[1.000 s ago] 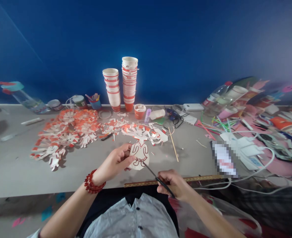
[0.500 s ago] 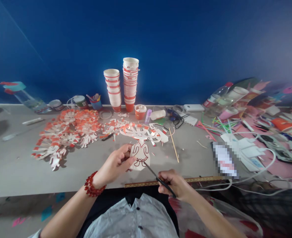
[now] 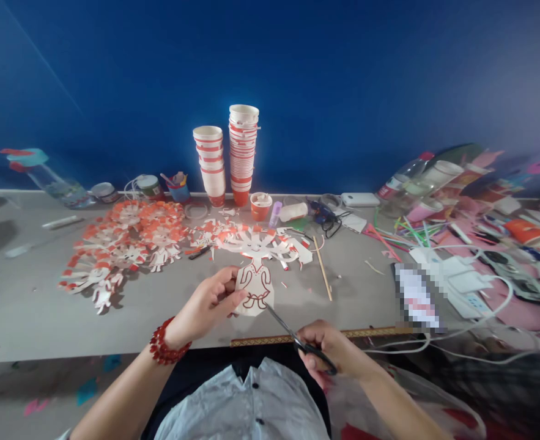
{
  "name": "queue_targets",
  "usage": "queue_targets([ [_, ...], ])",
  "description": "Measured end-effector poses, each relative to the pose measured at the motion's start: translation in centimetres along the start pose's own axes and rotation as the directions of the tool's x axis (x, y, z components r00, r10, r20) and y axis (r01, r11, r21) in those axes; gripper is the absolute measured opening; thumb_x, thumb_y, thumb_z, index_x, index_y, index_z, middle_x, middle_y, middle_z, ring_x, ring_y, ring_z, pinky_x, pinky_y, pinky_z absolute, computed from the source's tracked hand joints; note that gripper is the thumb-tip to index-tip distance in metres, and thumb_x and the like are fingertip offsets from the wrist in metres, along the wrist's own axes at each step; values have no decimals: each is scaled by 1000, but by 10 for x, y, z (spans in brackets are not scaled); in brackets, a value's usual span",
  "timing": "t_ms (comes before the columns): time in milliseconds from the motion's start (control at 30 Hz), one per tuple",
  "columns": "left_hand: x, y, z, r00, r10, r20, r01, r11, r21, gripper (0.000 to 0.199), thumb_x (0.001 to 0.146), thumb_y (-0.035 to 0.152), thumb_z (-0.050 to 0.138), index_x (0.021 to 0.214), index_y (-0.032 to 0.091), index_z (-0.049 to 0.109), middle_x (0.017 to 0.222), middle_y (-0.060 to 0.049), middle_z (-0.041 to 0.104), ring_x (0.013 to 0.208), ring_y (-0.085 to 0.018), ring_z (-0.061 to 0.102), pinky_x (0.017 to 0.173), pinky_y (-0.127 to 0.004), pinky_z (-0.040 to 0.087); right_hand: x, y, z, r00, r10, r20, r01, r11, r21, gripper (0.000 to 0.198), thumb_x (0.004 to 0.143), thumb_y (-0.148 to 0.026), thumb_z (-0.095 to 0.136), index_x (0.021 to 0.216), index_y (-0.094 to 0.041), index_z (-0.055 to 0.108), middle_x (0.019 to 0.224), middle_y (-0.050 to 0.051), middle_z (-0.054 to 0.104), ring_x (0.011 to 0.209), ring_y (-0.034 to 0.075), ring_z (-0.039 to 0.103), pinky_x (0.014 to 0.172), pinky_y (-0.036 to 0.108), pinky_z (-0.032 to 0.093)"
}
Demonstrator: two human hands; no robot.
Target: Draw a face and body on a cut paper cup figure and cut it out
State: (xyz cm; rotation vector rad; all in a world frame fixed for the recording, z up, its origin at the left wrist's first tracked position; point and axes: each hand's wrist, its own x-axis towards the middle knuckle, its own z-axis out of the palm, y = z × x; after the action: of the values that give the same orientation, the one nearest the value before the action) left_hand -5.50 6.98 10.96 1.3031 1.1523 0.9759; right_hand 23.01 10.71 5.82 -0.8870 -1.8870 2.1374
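Observation:
A white paper figure with a dark red drawn body and a fringe of curled strips around its head is pinched at its left edge by my left hand. My right hand is closed around the handles of black-handled scissors. The scissors' tips point up and left, at the lower right edge of the figure beside its drawn feet. Whether the blades touch the paper I cannot tell. To the left lies a pile of similar paper figures with red-tipped strips.
Two tall stacks of paper cups stand near the wall. White and red scraps lie behind the figure, and a wooden stick to its right. Farther right are a power strip, cables and craft clutter. A patterned strip runs along the front edge.
The figure and my left hand have shifted slightly left. The scissors have moved a little right and down, and their tips have gone from over the drawn feet to the paper's edge.

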Motion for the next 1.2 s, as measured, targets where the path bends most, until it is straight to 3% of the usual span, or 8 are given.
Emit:
queue_targets([
  [267, 3, 1, -6, 998, 7, 63, -6, 1000, -15, 28, 97, 38, 54, 118, 19, 54, 82, -1, 63, 65, -11, 51, 57, -19, 47, -2, -3, -4, 998, 52, 37, -52, 999, 0, 56, 73, -69, 70, 58, -19, 49, 39, -3, 53, 33, 8, 35, 37, 22, 21],
  [567, 0, -2, 5, 1000, 9, -29, -9, 1000, 3, 28, 97, 39, 54, 118, 19, 55, 82, -3, 66, 67, -12, 57, 57, -19, 50, 2, 9, 2, 998, -11, -65, 11, 1000, 0, 64, 66, -77, 72, 55, -20, 45, 37, -5, 48, 31, 9, 42, 35, 20, 23],
  [733, -6, -1, 14, 995, 7, -100, -5, 1000, 25, 26, 97, 39, 53, 114, 19, 55, 87, -4, 69, 71, -13, 60, 60, -20, 53, 2, 14, 7, 992, -42, -116, 40, 999, -20, 64, 67, -78, 71, 56, -21, 44, 37, -7, 44, 30, 8, 38, 35, 20, 23],
  [900, -10, -4, 21, 985, 18, -171, -19, 1000, 1, 24, 97, 40, 53, 109, 19, 54, 86, -4, 67, 70, -13, 59, 60, -21, 53, 5, 15, 11, 979, -82, -186, 63, 993, -103, 67, 68, -85, 62, 56, -22, 42, 40, -7, 38, 35, 7, 33, 38, 23, 21],
  [1067, -11, -13, 26, 969, 28, -246, -32, 999, -13, 24, 96, 40, 56, 109, 20, 55, 80, -1, 63, 68, -14, 58, 60, -22, 53, 10, 17, 11, 944, -239, -228, 160, 935, -318, 71, 73, -88, 52, 54, -21, 38, 49, -6, 30, 47, 8, 26, 45, 26, 19],
  [1200, -12, -14, 30, 960, 8, -279, -18, 999, -36, 24, 95, 41, 57, 107, 20, 56, 77, 0, 60, 65, -13, 57, 59, -22, 53, 11, 22, 11, 937, -245, -248, 148, 924, -353, 72, 73, -89, 51, 55, -21, 36, 51, -7, 27, 49, 8, 24, 46, 25, 18],
])
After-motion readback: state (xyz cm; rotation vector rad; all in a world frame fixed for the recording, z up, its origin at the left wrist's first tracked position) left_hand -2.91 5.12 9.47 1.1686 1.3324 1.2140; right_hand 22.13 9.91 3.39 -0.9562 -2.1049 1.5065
